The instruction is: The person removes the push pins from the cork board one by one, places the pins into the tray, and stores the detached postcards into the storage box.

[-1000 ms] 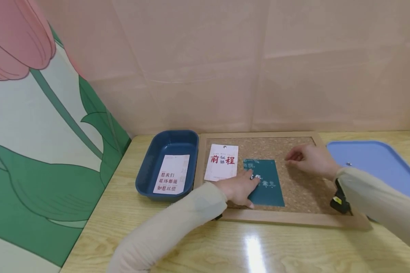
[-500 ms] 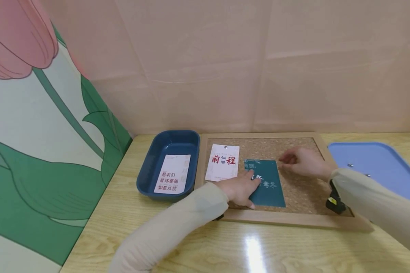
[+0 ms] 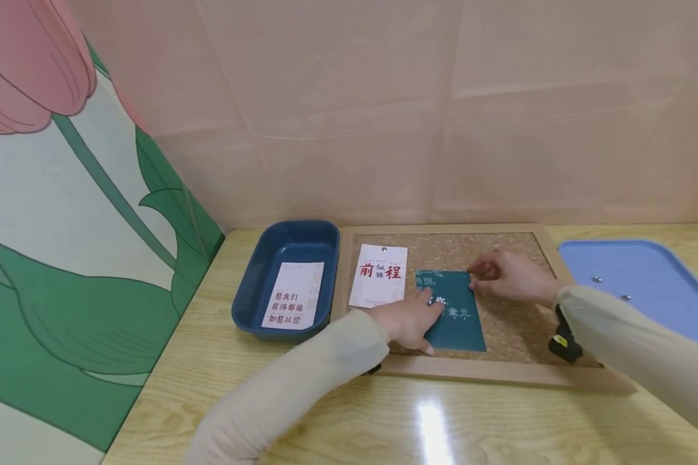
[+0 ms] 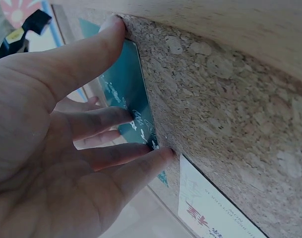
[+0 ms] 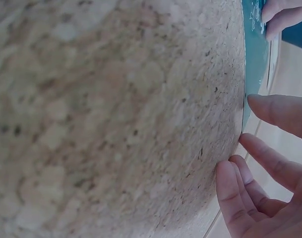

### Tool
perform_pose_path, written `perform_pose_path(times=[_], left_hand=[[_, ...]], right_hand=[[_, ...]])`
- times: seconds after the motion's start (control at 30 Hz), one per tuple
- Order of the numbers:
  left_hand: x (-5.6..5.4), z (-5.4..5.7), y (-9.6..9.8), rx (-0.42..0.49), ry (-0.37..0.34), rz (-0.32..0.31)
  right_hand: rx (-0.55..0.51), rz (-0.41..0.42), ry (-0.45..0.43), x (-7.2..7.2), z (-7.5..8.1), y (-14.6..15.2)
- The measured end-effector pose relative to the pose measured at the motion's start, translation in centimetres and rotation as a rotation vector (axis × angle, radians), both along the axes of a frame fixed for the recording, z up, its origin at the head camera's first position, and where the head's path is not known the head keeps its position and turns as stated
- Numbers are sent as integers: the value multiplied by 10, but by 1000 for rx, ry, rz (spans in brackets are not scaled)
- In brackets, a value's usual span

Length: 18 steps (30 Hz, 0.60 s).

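A dark teal card [image 3: 456,332] with white writing lies on a wood-framed cork board [image 3: 520,332]. My left hand [image 3: 407,320] lies spread over the card's left side. In the left wrist view its thumb and fingertips press along the edge of the card [image 4: 133,74]. My right hand [image 3: 512,274] is at the card's upper right corner. The right wrist view shows its thumb and index fingertip at the card's edge, apart from each other, and the other fingers bent near the cork. Left of the teal card lies a white card [image 3: 377,287] with red and blue writing.
A dark blue tray [image 3: 244,303] with another white card [image 3: 293,294] inside stands left of the board. On the right, a light blue tray [image 3: 628,265] holds small metal pins [image 3: 597,279]. A pinkish covered wall [image 3: 349,129] rises behind the table [image 3: 349,420].
My right hand has moved left across the cork to the teal card's upper right corner. My left hand stays on the card, which has hardly moved.
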<state>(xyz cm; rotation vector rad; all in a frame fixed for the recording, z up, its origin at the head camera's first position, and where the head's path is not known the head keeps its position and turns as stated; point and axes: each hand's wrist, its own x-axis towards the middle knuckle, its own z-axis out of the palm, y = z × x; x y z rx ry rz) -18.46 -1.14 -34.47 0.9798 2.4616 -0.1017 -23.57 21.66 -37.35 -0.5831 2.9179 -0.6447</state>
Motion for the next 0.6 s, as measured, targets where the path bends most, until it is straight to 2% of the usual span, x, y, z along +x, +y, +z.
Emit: perform_pose_path(times=[0.6], left_hand=[[-1, 0, 2, -13, -2, 1]], right_hand=[[12, -35, -28, -4, 4, -7]])
